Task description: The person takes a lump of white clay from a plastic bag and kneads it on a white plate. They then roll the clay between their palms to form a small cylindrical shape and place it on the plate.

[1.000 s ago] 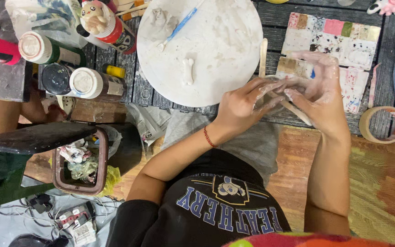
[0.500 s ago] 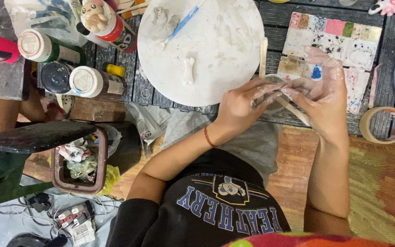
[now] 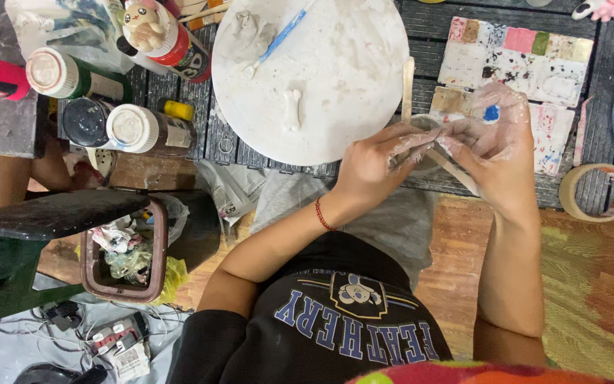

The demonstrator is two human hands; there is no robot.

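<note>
Your left hand (image 3: 371, 167) and right hand (image 3: 495, 153) meet at the near edge of the dark slatted bench (image 3: 598, 188), fingers curled narrow and both smeared with pale clay. Between the fingertips you pinch a small lump of clay (image 3: 428, 146); its exact shape cannot be told, since the fingers cover most of it. A flat wooden stick (image 3: 456, 171) runs slantwise under your right hand, toward 5 o'clock; whether you grip it or it merely lies beneath cannot be told. A red string bracelet (image 3: 323, 215) sits on your left wrist. At 11 o'clock from your hands lies a round white board (image 3: 349, 107), dusted with clay, bearing a small bone-shaped clay piece (image 3: 292, 109), a grey clay lump (image 3: 244, 35) and a blue-handled tool (image 3: 280, 37). A second wooden stick (image 3: 408, 89) stands just beside the board's right rim. At 1 o'clock from your hands is a square paint palette (image 3: 534, 64) with stained wells, partly covered by your right hand. A roll of tape (image 3: 595, 193) lies at 3 o'clock, well apart from the hands. At 9 to 10 o'clock stand paint bottles with white caps (image 3: 133, 128), and a bottle topped with a cartoon figure (image 3: 158, 32) near the top edge. Below the bench, at 8 o'clock, a brown bin (image 3: 122, 252) holds crumpled waste.
</note>
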